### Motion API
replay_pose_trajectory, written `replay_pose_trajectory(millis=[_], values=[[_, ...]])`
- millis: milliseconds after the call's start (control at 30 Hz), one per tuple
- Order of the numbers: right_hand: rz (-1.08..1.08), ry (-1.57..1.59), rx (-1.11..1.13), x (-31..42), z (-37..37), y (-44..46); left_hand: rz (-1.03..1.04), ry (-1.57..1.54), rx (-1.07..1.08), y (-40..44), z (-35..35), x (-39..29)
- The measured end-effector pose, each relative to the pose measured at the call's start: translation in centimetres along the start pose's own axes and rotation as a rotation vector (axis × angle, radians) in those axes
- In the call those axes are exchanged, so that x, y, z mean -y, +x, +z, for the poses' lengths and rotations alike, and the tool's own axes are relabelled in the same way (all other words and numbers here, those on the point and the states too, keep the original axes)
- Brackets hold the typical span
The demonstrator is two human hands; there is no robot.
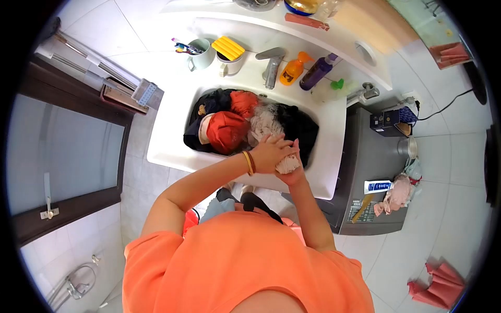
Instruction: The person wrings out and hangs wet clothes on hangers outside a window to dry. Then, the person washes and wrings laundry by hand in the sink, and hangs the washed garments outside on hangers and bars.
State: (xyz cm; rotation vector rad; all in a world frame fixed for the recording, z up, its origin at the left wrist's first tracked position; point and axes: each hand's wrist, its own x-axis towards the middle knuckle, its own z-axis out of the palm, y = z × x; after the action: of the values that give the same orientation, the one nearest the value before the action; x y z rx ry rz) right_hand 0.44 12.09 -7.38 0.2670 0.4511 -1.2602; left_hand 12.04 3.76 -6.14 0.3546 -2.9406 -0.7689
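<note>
My left hand (272, 153) and my right hand (295, 175) meet over the front rim of the white sink (324, 180). A bunched pale cloth (286, 164) is pressed between them. Its upper part (265, 124) lies in the sink, though the hands hide whether the two parts join. Red cloth (227, 132) lies to the left in the basin, dark cloth (298, 125) to the right. Which arm belongs to which side follows from the sleeves: the arm with yellow and red bands comes from the left.
Behind the basin stand the faucet (272, 70), an orange pump bottle (295, 69), a purple bottle (318, 72), a toothbrush cup (201, 55) and a mug with a yellow sponge (228, 48). A grey appliance (360, 156) at the right holds a tube (378, 187) and pink cloth (398, 194).
</note>
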Motion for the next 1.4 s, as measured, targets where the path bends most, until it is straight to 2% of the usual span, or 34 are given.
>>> replay_pose_trajectory(millis=[100, 133, 200, 233, 333, 400, 467, 500, 533, 567, 600, 633, 667, 700, 733, 767, 800, 833, 900, 933, 967, 1033, 1067, 1133, 1200, 1233, 1333, 1400], values=[[-0.189, 0.110, 0.020, 0.6, -3.7, 2.7, 0.016, -0.340, -0.058, -1.7, -1.3, 1.1], [-0.115, 0.171, 0.106, 0.9, -2.9, 2.9, 0.087, -0.701, -0.103, -2.4, -5.0, 1.1], [0.030, 0.285, 0.283, 1.8, 0.8, 2.7, -0.159, -1.362, -0.107, -4.6, -3.9, 4.5], [-0.003, 0.326, 0.325, 1.6, 2.4, 2.3, -0.253, -1.663, -0.128, -5.2, -2.0, 6.2], [-0.039, 0.463, 0.411, 0.4, 6.3, 1.6, -0.184, -2.329, 0.041, -3.4, 3.0, 5.7], [0.003, 0.520, 0.443, -0.8, 7.1, 1.2, -0.207, -1.697, -0.239, 1.2, 5.2, 4.9], [0.068, 0.601, 0.397, -2.0, 7.2, 0.4, 0.026, -2.019, -0.391, 4.5, 4.1, 3.8], [0.079, 0.543, 0.420, -1.6, 6.6, 0.2, 0.326, -2.644, -0.415, 5.9, 1.0, 3.1], [0.090, 0.482, 0.442, -1.0, 5.9, 0.0, 0.199, -2.632, -0.536, 6.4, -0.7, 2.8], [0.100, 0.424, 0.467, -0.3, 5.2, -0.3, 0.055, -2.691, -0.509, 6.5, -0.7, 3.9], [0.117, 0.257, 0.428, 1.1, 4.9, -0.7, -0.035, -2.534, -0.457, 6.6, -0.7, 4.9], [0.112, -0.045, 0.264, 2.4, 5.0, -1.2, -0.118, -2.368, -0.404, 6.5, -0.6, 5.8], [0.111, -0.340, 0.096, 3.4, 5.4, -1.8, -0.335, -2.355, -0.338, 6.1, -2.2, 5.5], [0.115, -0.631, -0.076, 4.2, 5.6, -2.0, -0.423, -2.206, -0.358, 6.3, -1.9, 5.5], [0.069, -0.899, -0.156, 4.9, 4.4, -1.1, -0.501, -2.052, -0.378, 6.6, -1.6, 5.6], [0.062, -1.426, -0.124, 5.6, 3.7, 0.1, -0.571, -1.892, -0.397, 6.8, -1.4, 5.7], [0.010, -1.866, -0.113, 6.3, 2.8, 1.3, -0.730, -1.804, -0.367, 7.1, -1.2, 5.7], [-0.068, -2.199, -0.141, 6.6, 1.5, 2.4, -0.830, -1.527, -0.336, 7.7, -0.9, 5.9], [-0.167, -2.543, -0.247, 7.1, -1.1, 4.3, -0.977, -0.969, -0.264, 9.0, 0.5, 6.8], [-0.223, -2.631, -0.299, 7.3, -2.4, 4.8, -0.987, -1.081, -0.309, 9.7, 2.8, 8.0], [-0.299, -2.676, -0.337, 7.4, -3.2, 5.3, -1.031, -1.350, -0.388, 9.9, 3.5, 8.2], [-0.504, -2.648, -0.364, 7.5, -4.1, 5.6, -1.088, -1.896, -0.548, 9.8, 4.2, 8.4], [-0.629, -2.555, -0.346, 7.4, -4.2, 5.5, -0.885, -2.111, -0.568, 9.3, 4.3, 8.3], [-0.771, -2.180, -0.243, 7.2, -3.8, 4.8, -0.677, -2.238, -0.542, 8.4, 3.5, 8.2], [-0.374, -1.298, -0.180, 6.9, -0.9, 2.5, -0.442, -2.321, -0.453, 7.4, 2.6, 8.0], [-0.187, -0.855, -0.144, 6.7, 0.0, 1.5, -0.438, -2.325, -0.453, 7.0, 1.8, 7.5], [0.310, -0.688, -0.337, 7.8, -2.4, -0.3, -0.393, -2.295, -0.397, 5.9, 1.0, 6.7], [0.481, -0.623, -0.199, 8.3, -4.9, -0.2, -0.274, -2.164, -0.366, 5.4, 1.5, 6.0]])
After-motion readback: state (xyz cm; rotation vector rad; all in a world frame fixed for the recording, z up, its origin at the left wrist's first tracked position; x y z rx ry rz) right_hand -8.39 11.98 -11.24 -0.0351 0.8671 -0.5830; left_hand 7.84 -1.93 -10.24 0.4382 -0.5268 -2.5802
